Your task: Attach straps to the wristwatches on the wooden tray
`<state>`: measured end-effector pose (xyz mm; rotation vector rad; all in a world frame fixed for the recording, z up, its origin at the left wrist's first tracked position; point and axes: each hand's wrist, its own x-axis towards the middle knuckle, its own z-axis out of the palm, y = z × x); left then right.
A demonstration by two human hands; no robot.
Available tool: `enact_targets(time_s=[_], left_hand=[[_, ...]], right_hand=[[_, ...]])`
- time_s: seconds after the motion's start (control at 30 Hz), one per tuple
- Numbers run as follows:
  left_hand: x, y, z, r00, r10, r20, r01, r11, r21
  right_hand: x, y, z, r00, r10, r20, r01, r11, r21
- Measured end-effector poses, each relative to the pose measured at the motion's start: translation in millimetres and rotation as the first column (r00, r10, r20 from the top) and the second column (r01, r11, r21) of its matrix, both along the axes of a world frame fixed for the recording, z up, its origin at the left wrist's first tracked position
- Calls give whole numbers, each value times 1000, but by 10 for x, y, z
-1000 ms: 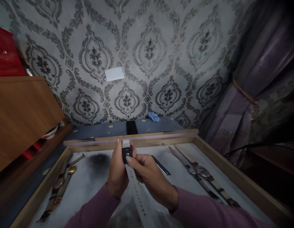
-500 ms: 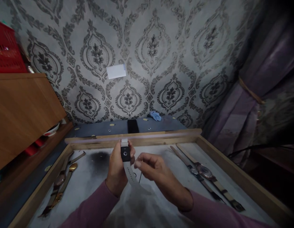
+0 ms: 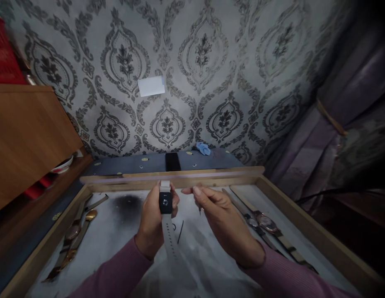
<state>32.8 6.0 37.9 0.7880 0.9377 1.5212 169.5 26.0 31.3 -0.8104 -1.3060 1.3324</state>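
Note:
My left hand (image 3: 151,219) is closed around a smartwatch (image 3: 165,203) with a dark square case and a pale grey strap. The long, holed end of the strap hangs down toward me. To the right, apart from the watch, my right hand (image 3: 215,209) is closed with thumb and fingertips pinched together. A small pointed tip shows below those fingers, but what it belongs to is hidden. Between my hands, on the tray's pale floor, lie a thin dark rod (image 3: 180,231) and a small dark ring-like piece (image 3: 174,226).
A wooden-rimmed tray (image 3: 192,181) surrounds the work. Several watches (image 3: 267,222) lie along its right side and more watches (image 3: 73,231) along its left. Beyond the rim are a black phone (image 3: 173,162) and a crumpled blue cloth (image 3: 203,148). A wooden cabinet (image 3: 30,136) stands left.
My right hand has drawn away from the watch strap to the right and slightly up. The strap now hangs straighter, and the thin rod shows more fully. The view has tilted slightly.

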Motion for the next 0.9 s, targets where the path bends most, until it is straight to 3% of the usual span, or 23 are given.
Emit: enact_targets(time_s=[0.13, 0.23, 0.4, 0.67, 0.9], left_hand=[[54, 22, 18, 994, -33, 105, 40, 997, -67], [75, 13, 36, 992, -60, 114, 72, 993, -98], [88, -38, 24, 999, -5, 47, 10, 995, -98], [112, -107, 74, 997, 54, -51, -59, 993, -100], [95, -140, 123, 995, 65, -75, -69, 996, -56]], right_hand=[[30, -29, 14, 999, -15, -48, 16, 999, 38], [15, -78, 17, 998, -13, -69, 24, 988, 152], [-32, -163, 30, 999, 10, -50, 5, 954, 300], [-16, -224, 17, 994, -101, 38, 68, 856, 513], [-37, -245, 72, 990, -130, 48, 77, 801, 594]])
